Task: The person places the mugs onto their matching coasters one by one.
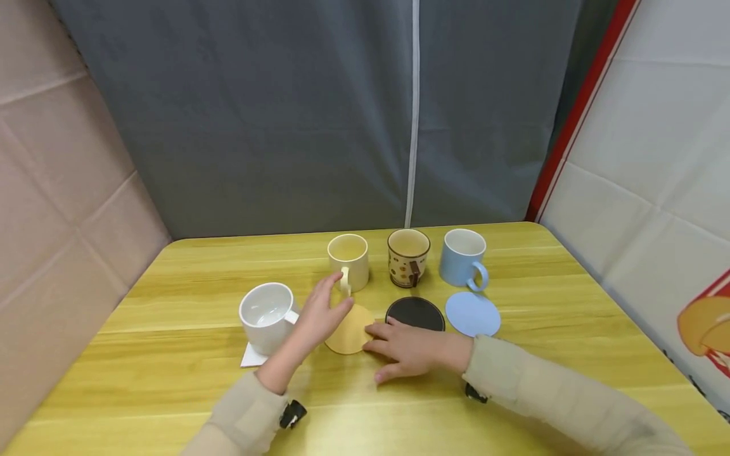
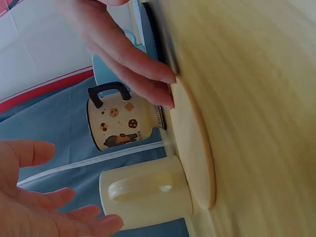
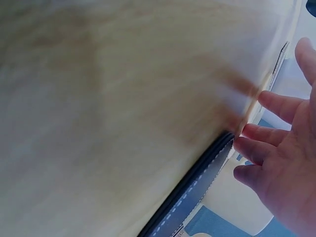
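Observation:
A round pale-yellow coaster [image 1: 346,335] lies flat on the wooden table. My right hand [image 1: 413,350] reaches in from the right, its spread fingertips touching that coaster's right edge; the left wrist view shows the contact on the rim. My left hand [image 1: 317,315] hovers over the coaster's left side with loose, parted fingers, close to the handle of the cream mug [image 1: 358,276], and holds nothing. Under the right hand's back fingers, a black stitched coaster [image 1: 415,311] is partly hidden. Behind it stands a patterned mug [image 1: 399,269] with a brown handle.
At the left a white mug [image 1: 259,326] sits on a white square coaster [image 1: 251,358]. A light-blue mug [image 1: 454,266] stands at the right, with a round blue coaster [image 1: 473,315] in front. A grey curtain [image 1: 274,126] hangs behind the table.

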The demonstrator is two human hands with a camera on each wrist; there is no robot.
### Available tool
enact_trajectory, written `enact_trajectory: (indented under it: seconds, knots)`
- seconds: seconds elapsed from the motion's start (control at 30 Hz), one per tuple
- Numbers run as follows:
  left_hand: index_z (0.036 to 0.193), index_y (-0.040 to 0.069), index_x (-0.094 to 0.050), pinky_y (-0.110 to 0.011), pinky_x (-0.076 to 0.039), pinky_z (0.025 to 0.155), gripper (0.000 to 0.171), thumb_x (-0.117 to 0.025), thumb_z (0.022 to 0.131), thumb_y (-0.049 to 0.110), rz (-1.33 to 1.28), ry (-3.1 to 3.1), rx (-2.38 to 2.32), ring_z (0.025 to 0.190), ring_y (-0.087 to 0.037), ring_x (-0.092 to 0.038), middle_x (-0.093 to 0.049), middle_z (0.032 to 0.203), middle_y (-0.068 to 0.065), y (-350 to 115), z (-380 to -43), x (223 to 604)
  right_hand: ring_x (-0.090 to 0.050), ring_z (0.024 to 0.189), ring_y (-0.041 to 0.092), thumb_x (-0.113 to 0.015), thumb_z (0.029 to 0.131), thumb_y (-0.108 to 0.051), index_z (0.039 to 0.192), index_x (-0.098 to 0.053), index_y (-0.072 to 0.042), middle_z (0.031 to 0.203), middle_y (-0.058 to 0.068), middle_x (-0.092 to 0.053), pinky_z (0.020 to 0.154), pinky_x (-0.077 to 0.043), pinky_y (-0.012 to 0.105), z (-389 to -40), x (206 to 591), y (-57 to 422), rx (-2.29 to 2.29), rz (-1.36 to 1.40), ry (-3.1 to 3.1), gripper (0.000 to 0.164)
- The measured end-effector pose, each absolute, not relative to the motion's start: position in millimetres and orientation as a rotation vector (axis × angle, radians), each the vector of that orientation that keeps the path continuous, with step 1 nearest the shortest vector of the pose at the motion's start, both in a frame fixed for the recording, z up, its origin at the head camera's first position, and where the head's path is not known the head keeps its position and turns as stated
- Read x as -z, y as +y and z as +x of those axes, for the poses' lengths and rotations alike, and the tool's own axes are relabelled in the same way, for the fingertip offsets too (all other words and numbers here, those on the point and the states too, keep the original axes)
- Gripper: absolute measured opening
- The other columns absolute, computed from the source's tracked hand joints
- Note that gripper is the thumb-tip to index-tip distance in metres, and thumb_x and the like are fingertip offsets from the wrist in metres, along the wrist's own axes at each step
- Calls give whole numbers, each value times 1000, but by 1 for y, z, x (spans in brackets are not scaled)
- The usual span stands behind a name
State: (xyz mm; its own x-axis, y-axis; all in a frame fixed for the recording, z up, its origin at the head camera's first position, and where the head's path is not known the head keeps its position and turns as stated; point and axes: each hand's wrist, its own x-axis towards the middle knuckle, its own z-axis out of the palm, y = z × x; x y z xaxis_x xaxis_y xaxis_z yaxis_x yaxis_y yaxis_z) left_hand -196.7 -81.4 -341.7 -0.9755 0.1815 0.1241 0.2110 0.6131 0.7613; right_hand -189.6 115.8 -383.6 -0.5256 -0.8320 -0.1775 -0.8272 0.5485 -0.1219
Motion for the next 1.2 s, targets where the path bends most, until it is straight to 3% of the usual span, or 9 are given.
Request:
enact_trajectory:
  seconds: [0.6,0.9,1.03,1.2]
  knots:
    - [143,6,-24,-55,-23,106,69,-58,84,20,-94,-2708,1576,132,-40,-25,-23,146,-23,-65,-209,356,-32,132,23,-42,89,-56,136,-43,-14,144,13,-31,110,-22,47,-191,388,116,12,-1402,2591,63]
    - [143,2,-21,-52,-18,109,70,-53,81,9,70,-2538,1855,134,-39,-20,-19,146,-24,-56,-224,370,-32,132,23,-43,90,-55,136,-43,-13,144,14,-31,110,-21,46,-191,389,117,30,-1394,2587,63]
    - [142,0,-23,-50,-19,109,68,-52,81,7,133,-2483,1891,133,-37,-23,-24,144,-24,-53,-226,372,-32,132,23,-42,90,-55,136,-43,-13,145,14,-31,110,-20,46,-191,389,116,35,-1399,2586,62]
    - [137,-2,-31,-48,-30,103,60,-48,80,5,157,-2437,1962,124,-35,-36,-38,135,-23,-52,-231,373,-33,132,23,-43,90,-54,136,-43,-13,144,14,-31,110,-20,46,-191,389,116,41,-1388,2581,62]
